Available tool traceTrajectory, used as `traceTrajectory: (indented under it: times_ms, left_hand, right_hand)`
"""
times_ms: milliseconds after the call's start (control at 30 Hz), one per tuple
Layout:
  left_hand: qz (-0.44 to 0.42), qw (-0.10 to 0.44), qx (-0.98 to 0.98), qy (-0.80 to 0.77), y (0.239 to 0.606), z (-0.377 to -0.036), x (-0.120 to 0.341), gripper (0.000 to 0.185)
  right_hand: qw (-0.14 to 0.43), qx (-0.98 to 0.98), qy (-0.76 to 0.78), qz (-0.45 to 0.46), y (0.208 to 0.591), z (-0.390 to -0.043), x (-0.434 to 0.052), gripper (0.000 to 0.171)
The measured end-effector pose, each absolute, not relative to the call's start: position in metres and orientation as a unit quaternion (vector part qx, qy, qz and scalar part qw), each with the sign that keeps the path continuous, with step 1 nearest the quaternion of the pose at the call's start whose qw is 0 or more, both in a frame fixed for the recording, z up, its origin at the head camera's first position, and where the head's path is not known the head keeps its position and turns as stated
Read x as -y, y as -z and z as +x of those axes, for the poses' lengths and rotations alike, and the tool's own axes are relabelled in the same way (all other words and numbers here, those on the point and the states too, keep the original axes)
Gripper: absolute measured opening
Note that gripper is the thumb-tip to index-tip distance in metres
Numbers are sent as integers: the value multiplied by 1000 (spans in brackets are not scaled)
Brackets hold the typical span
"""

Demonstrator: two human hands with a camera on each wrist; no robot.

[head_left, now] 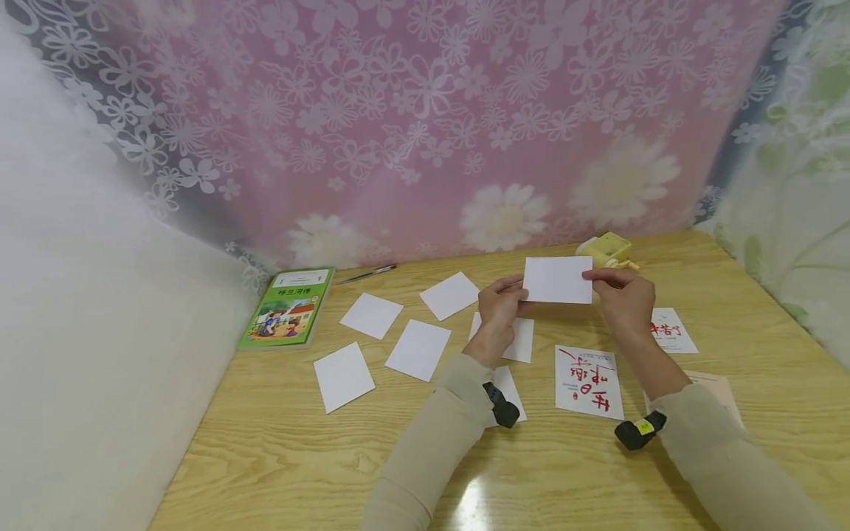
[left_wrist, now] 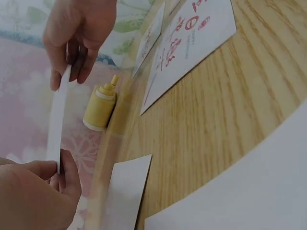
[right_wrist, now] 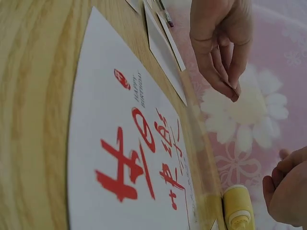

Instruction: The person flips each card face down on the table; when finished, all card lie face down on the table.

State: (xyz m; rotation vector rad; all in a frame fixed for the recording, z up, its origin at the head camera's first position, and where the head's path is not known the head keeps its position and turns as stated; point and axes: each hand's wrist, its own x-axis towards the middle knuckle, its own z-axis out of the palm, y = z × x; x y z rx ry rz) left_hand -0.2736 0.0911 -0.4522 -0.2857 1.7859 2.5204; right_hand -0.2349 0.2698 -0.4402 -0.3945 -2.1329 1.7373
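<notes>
Both hands hold up a blank white card (head_left: 558,280) above the table. My left hand (head_left: 499,313) pinches its left end, and my right hand (head_left: 623,295) pinches the upper right edge between thumb and fingers. The left wrist view shows this card (left_wrist: 57,120) almost edge-on, gripped at both ends. In the right wrist view it cannot be made out between the hands. Under the right forearm lies a card with red handwriting (head_left: 589,382). Another red-lettered card (head_left: 672,330) is right of that hand. Beneath the left hand, a blank card (head_left: 522,341) is partly hidden.
Several blank cards, one of them a white card (head_left: 417,349), are spread over the wooden table (head_left: 265,442). A green book (head_left: 287,308) and a pen (head_left: 367,274) lie at the back left. Behind the held card stands a yellow object (head_left: 604,249), near the floral curtain (head_left: 425,133).
</notes>
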Motion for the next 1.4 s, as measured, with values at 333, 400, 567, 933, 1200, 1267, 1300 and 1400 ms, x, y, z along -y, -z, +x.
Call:
traceTrajectory:
  times_ms: [333, 400, 567, 933, 1200, 1267, 1300, 1400]
  left_hand:
    - [-101, -27, -691, -715, 449, -280, -85, 27]
    - [-107, -21, -714, -692, 448, -281, -84, 23]
    - [-108, -3, -746, -657, 447, -284, -82, 23]
    - [-91, 16, -757, -647, 446, -283, -82, 29]
    - [-83, 56, -749, -655, 447, -281, -79, 34]
    - [-80, 64, -747, -657, 447, -280, -77, 34]
    - [-79, 68, -746, -658, 447, -280, -76, 34]
    - [-75, 78, -743, -661, 448, -279, -73, 35]
  right_hand:
    - [89, 763, -628, -127, 432, -227, -264, 37]
    - [66, 763, -631, -122, 432, -226, -265, 41]
    - [9, 746, -657, -108, 432, -223, -265, 51]
    - [-65, 703, -704, -81, 434, -216, -260, 57]
    - [-92, 715, -689, -75, 436, -218, -257, 60]
    - [-102, 719, -684, -67, 435, -219, -257, 61]
    - [-106, 719, -684, -63, 435, -219, -257, 62]
    - [-111, 717, -686, -53, 434, -219, -256, 62]
